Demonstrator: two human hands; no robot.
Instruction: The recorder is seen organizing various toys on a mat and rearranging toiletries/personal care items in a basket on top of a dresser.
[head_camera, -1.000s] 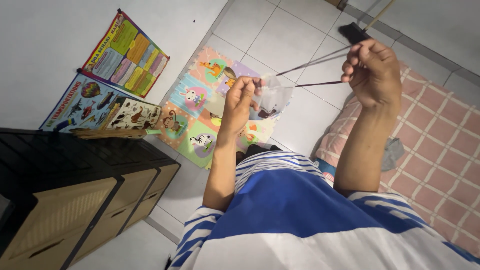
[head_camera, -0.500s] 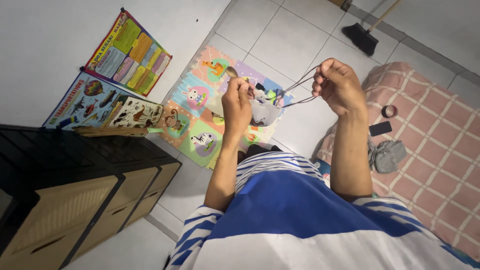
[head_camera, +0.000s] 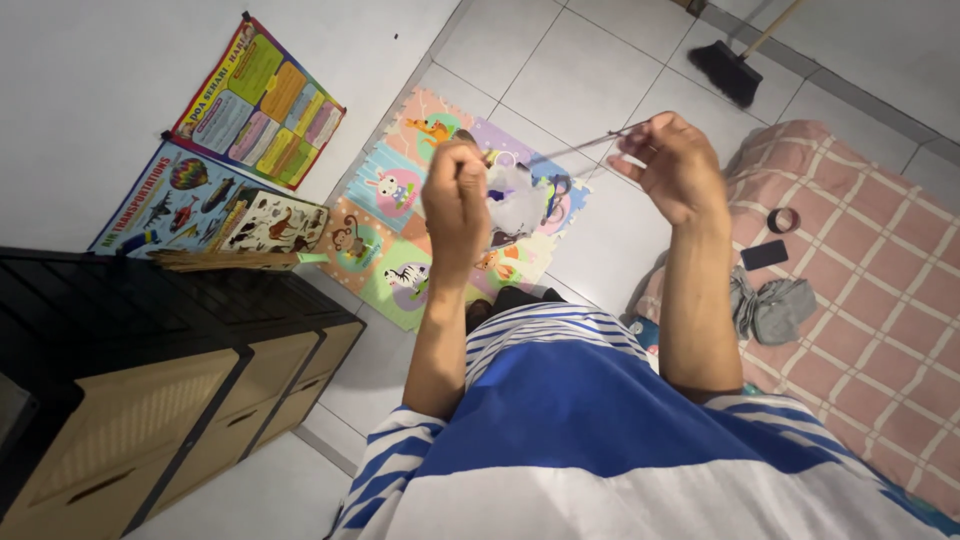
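Both my hands are raised in front of my blue and white striped shirt (head_camera: 600, 420). My left hand (head_camera: 455, 205) is closed around the neck of a small clear plastic bag (head_camera: 515, 200) that hangs just to its right. My right hand (head_camera: 672, 165) pinches the end of a thin dark rubber band (head_camera: 575, 148), which runs taut from its fingers back to the bag's neck. What the bag holds is too blurred to tell.
A colourful animal play mat (head_camera: 410, 215) lies on the white tile floor below. Two posters (head_camera: 260, 100) hang on the left wall above a black and tan drawer cabinet (head_camera: 160, 400). A pink checked mattress (head_camera: 860, 300) with a phone (head_camera: 763, 255) lies right; a broom (head_camera: 725, 70) is behind.
The band, stretched long a second ago, slackened as my right hand came in toward the bag, and is now pulled taut again. My left hand has turned at the bag's neck.
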